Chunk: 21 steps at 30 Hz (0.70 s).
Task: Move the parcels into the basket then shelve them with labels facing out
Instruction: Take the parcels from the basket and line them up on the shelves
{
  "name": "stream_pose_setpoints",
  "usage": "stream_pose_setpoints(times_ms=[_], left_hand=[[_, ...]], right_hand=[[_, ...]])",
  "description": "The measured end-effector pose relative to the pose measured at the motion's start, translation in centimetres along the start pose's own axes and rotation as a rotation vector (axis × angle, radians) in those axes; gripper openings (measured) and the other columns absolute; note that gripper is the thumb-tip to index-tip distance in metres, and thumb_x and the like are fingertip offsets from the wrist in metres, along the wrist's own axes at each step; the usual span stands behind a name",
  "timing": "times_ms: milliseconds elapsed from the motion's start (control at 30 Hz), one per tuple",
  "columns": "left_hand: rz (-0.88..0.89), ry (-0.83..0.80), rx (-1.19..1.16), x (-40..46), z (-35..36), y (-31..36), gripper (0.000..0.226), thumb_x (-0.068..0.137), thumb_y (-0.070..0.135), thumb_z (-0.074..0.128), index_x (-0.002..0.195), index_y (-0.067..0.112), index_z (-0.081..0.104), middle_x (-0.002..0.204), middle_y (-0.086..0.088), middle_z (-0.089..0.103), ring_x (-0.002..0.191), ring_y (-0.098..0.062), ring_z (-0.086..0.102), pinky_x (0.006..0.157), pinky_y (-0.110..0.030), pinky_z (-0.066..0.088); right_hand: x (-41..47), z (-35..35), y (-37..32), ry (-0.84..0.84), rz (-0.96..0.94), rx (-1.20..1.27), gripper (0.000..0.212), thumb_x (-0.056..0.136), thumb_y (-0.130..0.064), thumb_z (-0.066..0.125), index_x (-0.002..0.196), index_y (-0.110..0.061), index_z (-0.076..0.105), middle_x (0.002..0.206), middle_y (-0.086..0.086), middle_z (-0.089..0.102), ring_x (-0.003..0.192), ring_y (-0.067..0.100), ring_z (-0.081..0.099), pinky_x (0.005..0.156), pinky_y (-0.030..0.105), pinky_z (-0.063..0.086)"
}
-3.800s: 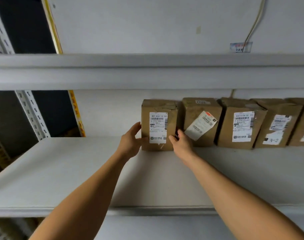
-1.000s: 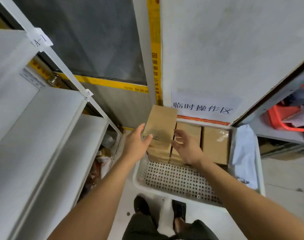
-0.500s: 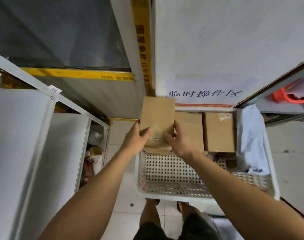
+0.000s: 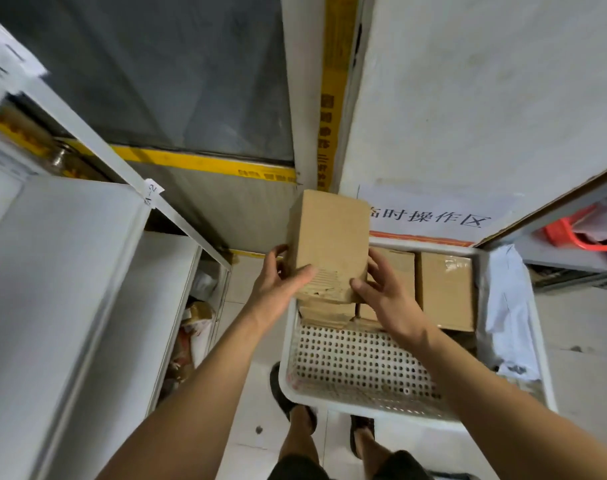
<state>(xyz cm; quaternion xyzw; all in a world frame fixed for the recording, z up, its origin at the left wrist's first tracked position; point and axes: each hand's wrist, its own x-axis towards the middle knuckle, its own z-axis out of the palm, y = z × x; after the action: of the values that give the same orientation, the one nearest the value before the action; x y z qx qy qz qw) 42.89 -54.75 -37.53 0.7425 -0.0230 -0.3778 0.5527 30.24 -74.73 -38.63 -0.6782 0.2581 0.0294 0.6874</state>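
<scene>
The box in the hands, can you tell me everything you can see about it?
The box is plain brown cardboard, taller than wide, with a scuffed, wrinkled strip of clear tape near its lower end. No label shows on the face toward the camera. It is held upright above the left end of the white basket, over other brown boxes inside. The left hand grips its left side, thumb on the front; the right hand holds its lower right corner.
</scene>
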Motion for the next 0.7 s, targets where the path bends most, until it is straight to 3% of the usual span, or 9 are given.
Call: stream_pose_setpoints(times_ms=[133, 200, 300, 367, 400, 467, 533, 633, 700], left_hand=[[0.138, 0.315, 0.173, -4.0, 0.6, 3.5, 0.099, 0.082, 0.043, 0.088, 0.161, 0.030, 0.030, 0.140, 0.009, 0.046, 0.124, -0.007, 0.048, 0.100, -0.020, 0.042], [0.217, 0.485, 0.297, -5.9, 1.0, 4.7, 0.109, 0.077, 0.047, 0.089, 0.163, 0.031, 0.024, 0.147, 0.003, 0.040, 0.136, -0.015, 0.038, 0.111, -0.032, 0.037], [0.308, 0.624, 0.458, -8.5, 1.7, 5.7, 0.120, 0.071, 0.058, 0.089, 0.163, 0.030, 0.018, 0.158, -0.003, 0.037, 0.144, -0.025, 0.035, 0.120, -0.052, 0.036], [0.314, 0.662, 0.542, -10.3, 2.2, 6.1, 0.127, 0.068, 0.070, 0.084, 0.164, 0.029, 0.013, 0.162, -0.005, 0.034, 0.145, -0.028, 0.033, 0.120, -0.056, 0.033], [0.308, 0.672, 0.568, -11.3, 2.6, 6.2, 0.129, 0.068, 0.074, 0.082, 0.165, 0.029, 0.009, 0.163, -0.005, 0.033, 0.146, -0.029, 0.032, 0.121, -0.056, 0.031], [0.295, 0.665, 0.572, -13.4, 3.2, 5.8, 0.127, 0.073, 0.072, 0.080, 0.165, 0.031, 0.003, 0.166, -0.002, 0.029, 0.149, -0.024, 0.027, 0.123, -0.056, 0.029], [0.319, 0.661, 0.529, -15.6, 3.6, 4.9, 0.112, 0.084, 0.063, 0.076, 0.166, 0.032, 0.006, 0.166, 0.004, 0.032, 0.149, -0.015, 0.026, 0.123, -0.057, 0.030], [0.402, 0.664, 0.473, -19.0, 3.6, 3.4, 0.080, 0.099, 0.049, 0.067, 0.163, 0.046, 0.019, 0.164, 0.018, 0.037, 0.147, -0.003, 0.029, 0.121, -0.052, 0.035], [0.457, 0.646, 0.460, -21.0, 3.5, 2.5, 0.067, 0.104, 0.044, 0.059, 0.159, 0.053, 0.021, 0.162, 0.019, 0.041, 0.149, -0.006, 0.031, 0.119, -0.049, 0.040]], right_hand=[[-1.4, 1.0, -3.9, 0.099, -0.168, -0.289, 0.050, 0.108, -0.025, 0.056, 0.154, -0.032, 0.040, 0.151, -0.005, 0.051, 0.134, 0.017, 0.057, 0.110, 0.041, 0.052], [-2.7, 1.6, -6.3, 0.083, -0.246, -0.327, 0.050, 0.108, -0.036, 0.055, 0.155, -0.028, 0.043, 0.150, -0.011, 0.051, 0.131, 0.010, 0.056, 0.107, 0.032, 0.050], [-5.1, 2.6, -9.5, -0.108, -0.274, -0.162, 0.052, 0.107, -0.040, 0.057, 0.157, -0.035, 0.043, 0.145, -0.024, 0.054, 0.123, -0.015, 0.056, 0.101, 0.014, 0.049], [-6.3, 3.1, -10.6, -0.250, -0.229, 0.001, 0.052, 0.107, -0.031, 0.060, 0.155, -0.036, 0.042, 0.138, -0.030, 0.056, 0.114, -0.025, 0.056, 0.093, 0.004, 0.048], [-6.7, 3.4, -10.9, -0.297, -0.207, 0.053, 0.054, 0.105, -0.029, 0.063, 0.155, -0.034, 0.044, 0.139, -0.027, 0.059, 0.119, -0.019, 0.058, 0.098, 0.009, 0.050], [-7.3, 3.9, -10.7, -0.347, -0.177, 0.142, 0.051, 0.102, -0.027, 0.068, 0.151, -0.028, 0.052, 0.141, -0.011, 0.066, 0.130, 0.008, 0.063, 0.110, 0.034, 0.052], [-7.5, 4.3, -10.4, -0.400, -0.141, 0.241, 0.050, 0.098, -0.028, 0.074, 0.145, -0.019, 0.057, 0.139, 0.004, 0.069, 0.129, 0.026, 0.067, 0.109, 0.050, 0.053], [-8.0, 5.3, -10.2, -0.471, -0.054, 0.333, 0.060, 0.093, -0.028, 0.080, 0.143, -0.007, 0.054, 0.135, 0.014, 0.070, 0.124, 0.034, 0.069, 0.107, 0.055, 0.053], [-8.4, 6.3, -10.1, -0.488, -0.024, 0.312, 0.078, 0.084, -0.038, 0.090, 0.145, -0.008, 0.052, 0.133, 0.012, 0.072, 0.122, 0.032, 0.070, 0.106, 0.055, 0.054]])
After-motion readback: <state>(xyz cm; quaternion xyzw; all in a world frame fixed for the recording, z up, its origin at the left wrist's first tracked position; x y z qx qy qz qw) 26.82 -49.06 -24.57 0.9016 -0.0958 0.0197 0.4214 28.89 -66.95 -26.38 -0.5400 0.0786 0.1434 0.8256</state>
